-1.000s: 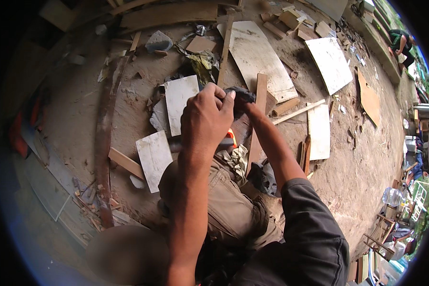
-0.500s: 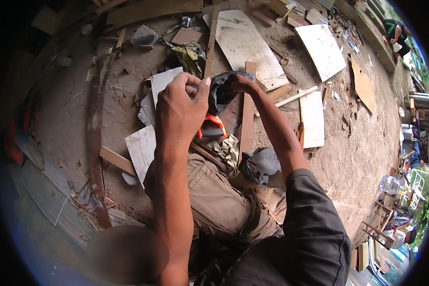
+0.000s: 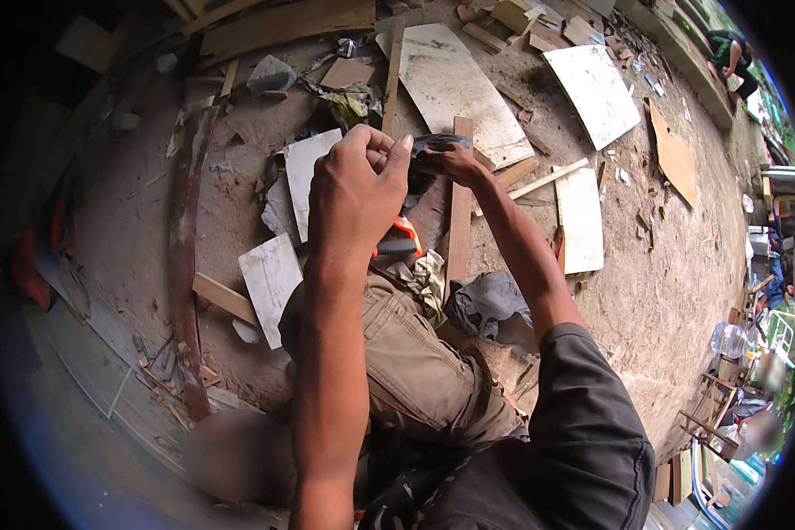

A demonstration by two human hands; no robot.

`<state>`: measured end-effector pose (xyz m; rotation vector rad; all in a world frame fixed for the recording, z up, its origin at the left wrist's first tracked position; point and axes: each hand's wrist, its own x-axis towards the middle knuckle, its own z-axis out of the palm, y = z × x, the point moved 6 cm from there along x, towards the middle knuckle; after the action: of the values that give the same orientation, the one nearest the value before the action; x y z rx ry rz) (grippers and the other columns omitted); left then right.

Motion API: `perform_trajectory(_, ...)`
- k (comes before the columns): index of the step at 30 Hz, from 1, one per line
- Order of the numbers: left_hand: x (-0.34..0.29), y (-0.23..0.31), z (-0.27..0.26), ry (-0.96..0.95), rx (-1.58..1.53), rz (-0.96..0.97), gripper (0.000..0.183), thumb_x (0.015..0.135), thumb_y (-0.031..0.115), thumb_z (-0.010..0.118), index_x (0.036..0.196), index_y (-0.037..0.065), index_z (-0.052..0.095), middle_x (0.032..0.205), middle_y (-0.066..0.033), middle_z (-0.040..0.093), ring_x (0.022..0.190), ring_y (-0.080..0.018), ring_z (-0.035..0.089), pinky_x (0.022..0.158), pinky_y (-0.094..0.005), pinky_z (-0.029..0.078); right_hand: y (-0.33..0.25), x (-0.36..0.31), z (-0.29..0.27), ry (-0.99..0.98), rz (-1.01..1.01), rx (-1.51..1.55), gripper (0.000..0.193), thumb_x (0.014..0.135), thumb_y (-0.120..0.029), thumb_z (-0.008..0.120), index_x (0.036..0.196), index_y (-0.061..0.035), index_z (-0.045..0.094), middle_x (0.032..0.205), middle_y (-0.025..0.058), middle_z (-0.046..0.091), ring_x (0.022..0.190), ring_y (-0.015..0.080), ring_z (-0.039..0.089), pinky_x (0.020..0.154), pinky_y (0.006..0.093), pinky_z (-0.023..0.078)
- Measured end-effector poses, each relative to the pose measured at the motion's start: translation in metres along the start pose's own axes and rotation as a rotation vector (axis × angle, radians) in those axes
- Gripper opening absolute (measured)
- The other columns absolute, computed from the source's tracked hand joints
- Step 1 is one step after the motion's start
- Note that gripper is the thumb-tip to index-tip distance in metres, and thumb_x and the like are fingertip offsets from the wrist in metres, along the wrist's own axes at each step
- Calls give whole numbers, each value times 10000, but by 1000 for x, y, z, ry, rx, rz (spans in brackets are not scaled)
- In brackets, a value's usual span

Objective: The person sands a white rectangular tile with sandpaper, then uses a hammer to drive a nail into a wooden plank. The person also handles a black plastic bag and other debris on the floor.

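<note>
In the middle of the view my right hand (image 3: 455, 161) is closed on a black plastic bag (image 3: 443, 141), which is bunched up. Just to its left is my left hand (image 3: 362, 181), its fingers curled and its thumb pressed in; what it pinches, if anything, is hidden. Below the hands lies a tool with an orange and black handle (image 3: 401, 240), its other end covered by my left wrist. A crumpled pale cloth (image 3: 426, 287) rests by my knee. Beside it is a crumpled grey plastic bag (image 3: 490, 305).
White boards (image 3: 592, 93) and wood strips (image 3: 459, 216) lie scattered over the dirt floor. A long dark beam (image 3: 184, 256) runs down the left side. Glass sheets (image 3: 88, 362) lie at lower left. A person (image 3: 731, 62) is at the far upper right; a clear bottle (image 3: 729, 338) stands at right.
My left hand has moved right, closer to my right hand. The black bag, whose mouth gaped before, is now more bunched and partly covered by the hands.
</note>
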<state>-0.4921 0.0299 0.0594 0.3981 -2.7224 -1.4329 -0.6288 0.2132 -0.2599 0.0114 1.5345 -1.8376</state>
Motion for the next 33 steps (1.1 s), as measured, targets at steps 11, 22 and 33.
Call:
perform_trajectory(11,-6,-1,-12,43,4,-33,304,893,315,647,845,15,643,725,-128,688,688,-282,685,664,-379,520,-4,-6,12,27,12,135,245,982,-250,574,1084,-41,652,949,57,699,824,160,685,732,327,572)
perform_trajectory(22,1,-16,-1,38,22,-1,332,910,329,659,918,-2,650,676,-15,626,573,-61,542,551,-242,425,-8,-17,-18,197,-256,-599,308,882,-272,637,944,26,677,753,58,668,648,164,591,608,342,475)
perform_trajectory(33,-25,-3,42,-261,243,362,297,917,298,646,919,1,660,710,-46,625,630,-110,567,633,-298,477,-38,-303,-26,439,-80,-312,406,973,-312,587,1087,73,643,969,141,706,760,179,686,660,304,578)
